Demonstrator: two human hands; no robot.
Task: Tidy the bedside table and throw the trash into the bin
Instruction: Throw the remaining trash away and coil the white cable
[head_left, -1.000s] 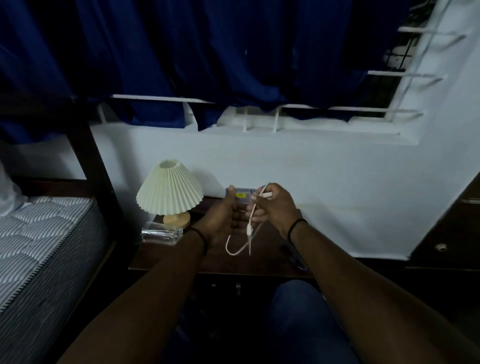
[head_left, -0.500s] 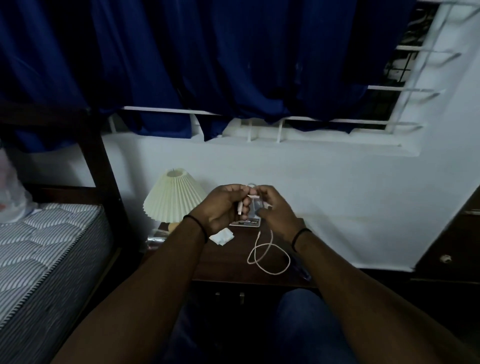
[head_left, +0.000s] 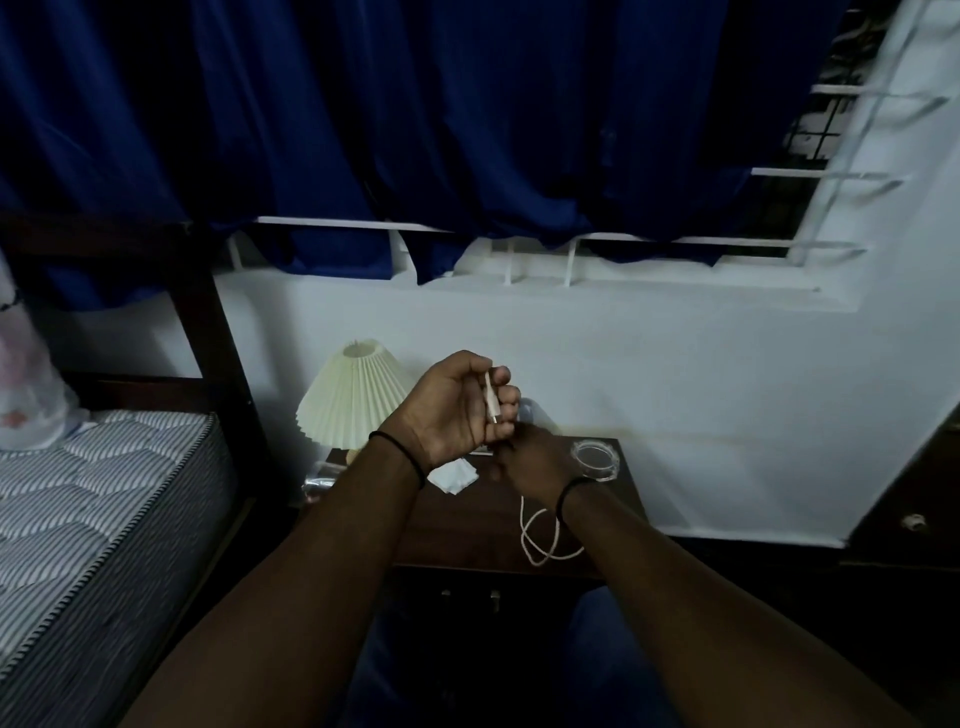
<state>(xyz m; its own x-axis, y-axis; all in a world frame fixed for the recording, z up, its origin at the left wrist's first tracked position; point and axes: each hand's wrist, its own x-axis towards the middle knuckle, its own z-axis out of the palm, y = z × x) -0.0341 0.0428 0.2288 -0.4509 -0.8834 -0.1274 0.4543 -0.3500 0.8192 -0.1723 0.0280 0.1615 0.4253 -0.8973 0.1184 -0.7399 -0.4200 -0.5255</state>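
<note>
The cable (head_left: 540, 540) plug is gripped in the curled left hand (head_left: 457, 410). The right hand (head_left: 530, 457) is seen from behind, its grip untellable. Loops are draped at the bedside table (head_left: 467, 535) front edge.

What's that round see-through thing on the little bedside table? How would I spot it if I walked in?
Start at the blue curtain and drop to the dark bedside table below the white wall. The clear round dish sits at the table's back right corner, just beyond the right hand. It is the only transparent ring-shaped thing there; the pleated lamp and crumpled white paper lie to the left.
</note>
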